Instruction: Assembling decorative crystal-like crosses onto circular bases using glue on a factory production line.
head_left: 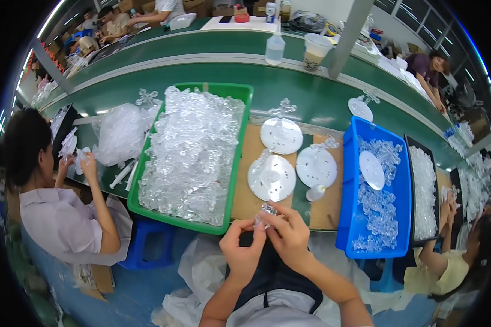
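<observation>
Close to my body, at the near edge of the bench, my left hand [241, 252] and my right hand [290, 235] meet with pinched fingers around a small clear plastic piece [265, 211]. Its exact shape is partly hidden by my fingertips. Just beyond lie three round white discs: a near one [271, 182], a far one [281, 139] and a right one [315, 169]. Clear plastic parts rest on them. A small white squeeze bottle [315, 193] leans or lies beside the right disc, a little beyond my right hand.
Left stands a green tray [245, 117] heaped with clear plastic pieces. Right is a blue bin [345, 201] with similar pieces and a white disc [371, 169]. A dark tray [435, 218] sits farther right. Co-workers sit on both sides. A spray bottle [275, 50] stands at the back.
</observation>
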Available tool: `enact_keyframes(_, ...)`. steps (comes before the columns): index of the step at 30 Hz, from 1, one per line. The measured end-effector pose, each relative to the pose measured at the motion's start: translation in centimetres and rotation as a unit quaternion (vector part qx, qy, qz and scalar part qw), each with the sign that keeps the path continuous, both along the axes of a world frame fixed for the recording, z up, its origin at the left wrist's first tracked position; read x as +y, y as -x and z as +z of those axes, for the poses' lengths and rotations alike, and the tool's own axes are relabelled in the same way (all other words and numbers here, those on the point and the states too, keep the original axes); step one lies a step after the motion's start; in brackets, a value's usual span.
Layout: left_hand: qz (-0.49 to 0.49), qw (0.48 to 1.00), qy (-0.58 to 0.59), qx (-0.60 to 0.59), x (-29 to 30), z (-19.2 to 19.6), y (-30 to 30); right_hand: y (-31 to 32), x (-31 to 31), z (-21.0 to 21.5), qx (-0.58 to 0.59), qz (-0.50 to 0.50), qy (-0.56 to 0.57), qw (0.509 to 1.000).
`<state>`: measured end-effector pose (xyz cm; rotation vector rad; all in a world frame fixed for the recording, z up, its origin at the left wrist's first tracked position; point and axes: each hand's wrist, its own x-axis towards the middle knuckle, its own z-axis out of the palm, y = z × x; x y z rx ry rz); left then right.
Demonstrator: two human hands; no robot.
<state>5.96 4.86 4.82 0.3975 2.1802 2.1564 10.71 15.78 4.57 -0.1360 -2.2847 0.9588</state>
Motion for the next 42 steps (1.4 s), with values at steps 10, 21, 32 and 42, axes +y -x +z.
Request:
enact_keyframes(10, -0.089, 0.932, 0.25, 0.245, 2.1, -7.6, 2.3, -2.3, 3.6, -3.7, -0.056, 0.098, 0.667, 0.737)
enact_keyframes(21, -0.154, 0.864, 0.386, 0.284, 0.6, -10.0, -0.9, -0.3, 2.7, -8.4, -0.095, -0.116, 0.332, 0.931)
enact_keyframes(32, -0.148, 0.882, 0.36, 0.266, -0.4, -10.9, -0.6, 3.6, 1.0, -6.6, -0.163, -0.104, 0.083, 0.978)
enact_keyframes(42, -0.164, 0.874, 0.376, 0.262, -0.1, -10.6, -0.3, 3.7, 0.8, -7.4, -0.148, -0.129, -0.102, 0.975)
